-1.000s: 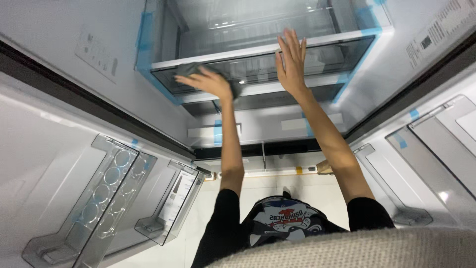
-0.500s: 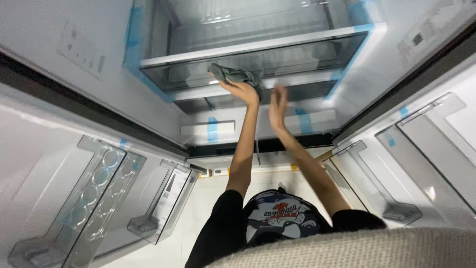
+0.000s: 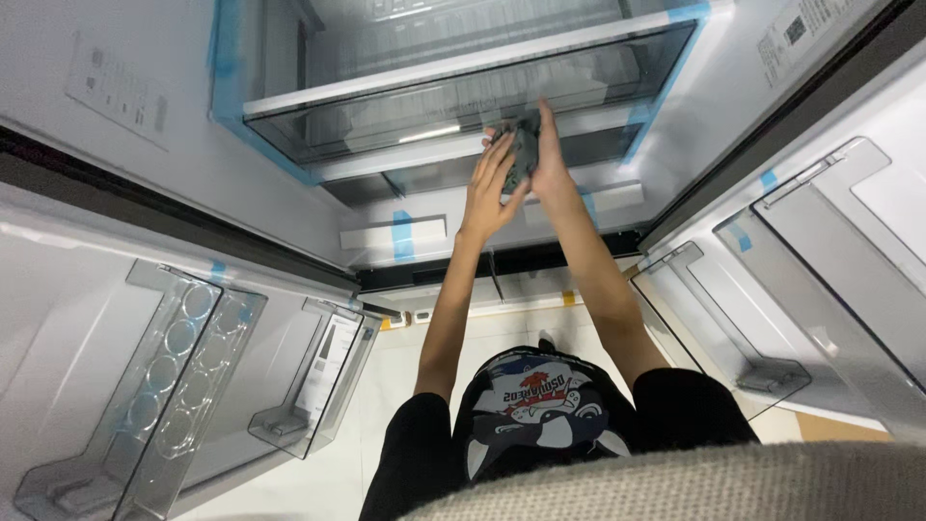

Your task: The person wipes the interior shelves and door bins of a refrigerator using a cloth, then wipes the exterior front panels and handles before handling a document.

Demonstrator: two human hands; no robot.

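The grey cloth (image 3: 522,152) is small, dark and crumpled, with no clear outline. It sits between the two hands, pressed against the front edge of the clear drawer (image 3: 463,101) inside the open refrigerator (image 3: 174,106).

The left hand (image 3: 492,188) lies flat-fingered against the near side of the cloth. The right hand (image 3: 550,159) is raised edge-on against its far side, fingers extended. The hands are together, with the cloth sandwiched between the palms.

Most of the cloth is covered by the hands; its full shape and size cannot be determined. Whether any finger curls around it is not visible. The drawer interior is dim behind reflections. Blue tape strips (image 3: 402,234) mark the cabinet front. The egg tray (image 3: 174,367) in the left door bin (image 3: 106,425) is cut off at the lower frame edge, and the right door shelves (image 3: 820,280) run out of frame.
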